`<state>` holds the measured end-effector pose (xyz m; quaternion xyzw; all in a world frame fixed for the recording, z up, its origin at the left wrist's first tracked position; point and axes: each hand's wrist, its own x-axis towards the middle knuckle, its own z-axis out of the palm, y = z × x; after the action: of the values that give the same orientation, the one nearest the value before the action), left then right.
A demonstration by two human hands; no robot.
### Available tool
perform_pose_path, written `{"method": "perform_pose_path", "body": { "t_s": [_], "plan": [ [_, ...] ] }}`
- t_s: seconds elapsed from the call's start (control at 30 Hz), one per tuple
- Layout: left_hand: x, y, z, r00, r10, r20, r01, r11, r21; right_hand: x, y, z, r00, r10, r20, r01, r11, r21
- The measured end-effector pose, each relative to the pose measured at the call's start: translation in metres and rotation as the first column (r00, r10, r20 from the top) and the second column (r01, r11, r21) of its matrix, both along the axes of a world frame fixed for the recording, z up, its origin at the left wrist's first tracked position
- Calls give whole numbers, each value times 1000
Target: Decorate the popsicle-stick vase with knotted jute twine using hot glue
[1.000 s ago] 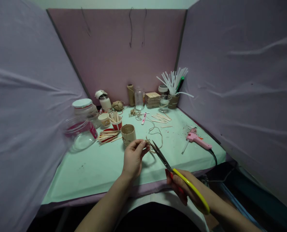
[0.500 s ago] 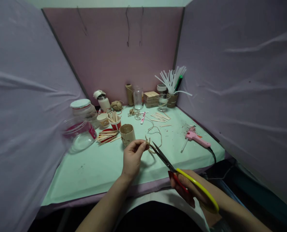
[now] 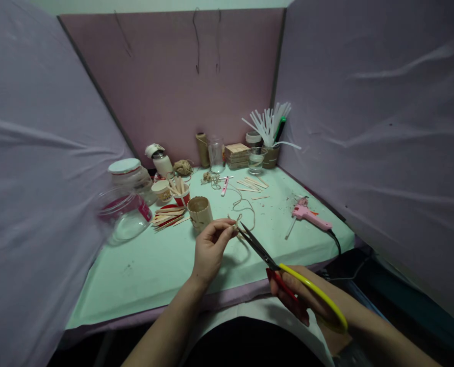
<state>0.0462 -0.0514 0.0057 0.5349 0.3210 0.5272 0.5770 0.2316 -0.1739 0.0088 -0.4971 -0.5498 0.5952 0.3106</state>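
Observation:
Between thumb and fingers, my left hand (image 3: 214, 244) pinches a piece of twine (image 3: 244, 206), part of which trails in a loop over the table. My right hand (image 3: 294, 290) grips a pair of scissors (image 3: 263, 253) with one yellow and one red handle. The blades are slightly apart, their tips close to the twine at my left fingertips; whether they touch it I cannot tell. Just behind my left hand stands a round holder faced with wooden sticks (image 3: 200, 214).
A pink glue gun (image 3: 311, 216) lies at the right, its cord over the edge. Clear plastic jars (image 3: 129, 224) stand left, beside a pile of craft sticks (image 3: 169, 218) and a cup of sticks (image 3: 181, 194). Twine balls (image 3: 183, 167), a glass jar (image 3: 216, 155), and glue sticks (image 3: 268, 125) line the back.
The view has shifted slightly. Both hands keep nearly the same pose, the scissors' blades still slightly apart near the pinched twine.

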Motion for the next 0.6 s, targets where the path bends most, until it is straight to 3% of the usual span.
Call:
{"method": "perform_pose_path", "body": {
  "t_s": [0.3, 0.47, 0.6],
  "plan": [
    [0, 1, -2, 995, 10, -101, 4, 989, 146, -4, 0, -3, 1000, -3, -9, 3, 1000, 7],
    [-2, 0, 3, 969, 111, -219, -52, 964, 261, -7, 5, -5, 996, -68, 50, 68, 998, 13],
    [-6, 1, 6, 978, 42, -203, 2, 978, 208, -4, 6, -9, 998, -39, 43, 39, 999, 7]
  ]
}}
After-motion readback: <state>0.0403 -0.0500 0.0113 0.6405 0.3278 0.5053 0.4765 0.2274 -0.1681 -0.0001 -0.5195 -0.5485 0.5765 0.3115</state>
